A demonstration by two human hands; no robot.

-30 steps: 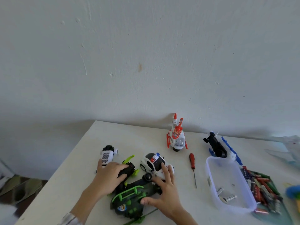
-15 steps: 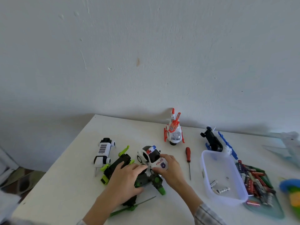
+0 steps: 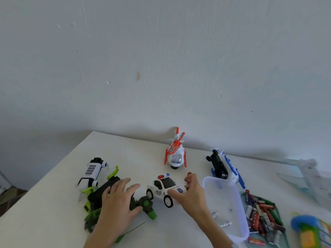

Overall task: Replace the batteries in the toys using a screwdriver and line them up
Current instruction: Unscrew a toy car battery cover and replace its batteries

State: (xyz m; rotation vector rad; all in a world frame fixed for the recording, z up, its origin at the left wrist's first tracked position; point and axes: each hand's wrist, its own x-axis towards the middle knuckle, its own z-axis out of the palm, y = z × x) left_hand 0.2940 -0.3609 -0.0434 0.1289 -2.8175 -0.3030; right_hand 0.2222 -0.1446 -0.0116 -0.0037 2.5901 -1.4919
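A white police car (image 3: 163, 187) stands on the table with my right hand (image 3: 192, 193) gripping its right end, thumb on the near side and fingers behind it. My left hand (image 3: 119, 200) lies over a black-and-green toy vehicle (image 3: 143, 204) and holds it, thumb by its green wheel. Only the red handle tip of the screwdriver (image 3: 189, 173) shows behind my right fingers. A red-and-white helicopter (image 3: 175, 154) stands near the wall. To its right a blue-and-white helicopter (image 3: 224, 167) lies on its side. A white-and-black toy (image 3: 92, 171) lies at the left.
A clear plastic tub (image 3: 240, 204) with a few batteries stands right of my right hand. Beside it a green tray (image 3: 275, 212) holds several batteries. A pale toy plane (image 3: 308, 178) and a blue-green-yellow toy (image 3: 304, 228) are at the far right. The table's left edge runs diagonally.
My right hand left the black-and-green toy and took hold of the police car, which now sits turned and further right. My left hand shifted over the black-and-green toy.
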